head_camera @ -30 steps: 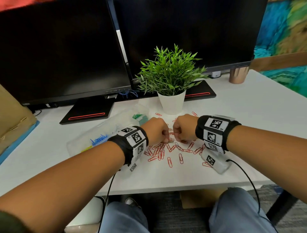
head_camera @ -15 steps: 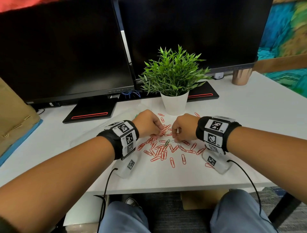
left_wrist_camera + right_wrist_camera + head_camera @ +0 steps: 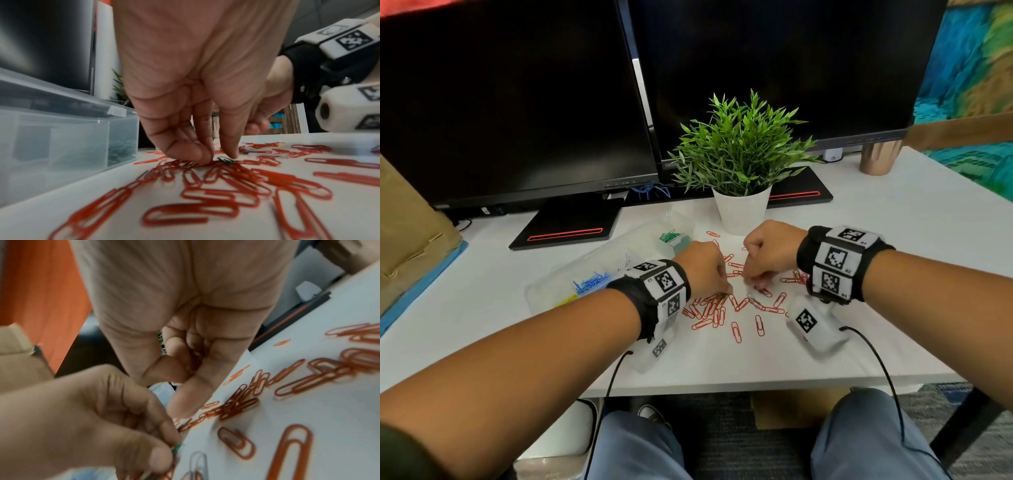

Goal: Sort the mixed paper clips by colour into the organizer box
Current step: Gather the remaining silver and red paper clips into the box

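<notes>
Many red paper clips (image 3: 736,303) lie scattered on the white desk (image 3: 893,240). My left hand (image 3: 725,291) reaches down into the pile, and in the left wrist view its thumb and forefinger (image 3: 230,152) pinch a dark green clip (image 3: 226,160) that lies on the red ones. The green clip (image 3: 176,447) also shows in the right wrist view. My right hand (image 3: 752,278) hovers just behind, fingers curled; several red clips (image 3: 195,356) seem tucked in the curl, and one fingertip (image 3: 183,404) touches the pile. The clear organizer box (image 3: 606,263) stands left of the pile.
The box holds blue clips (image 3: 590,282), green clips (image 3: 671,236) and some yellow ones (image 3: 565,301). A potted plant (image 3: 739,164) stands right behind the pile, with two monitors behind it. A silver clip (image 3: 198,462) lies among the red. A copper cup (image 3: 880,157) stands far right.
My left hand has come forward and down onto the pile and taken the green clip between thumb and forefinger. The right hand has stayed almost in place.
</notes>
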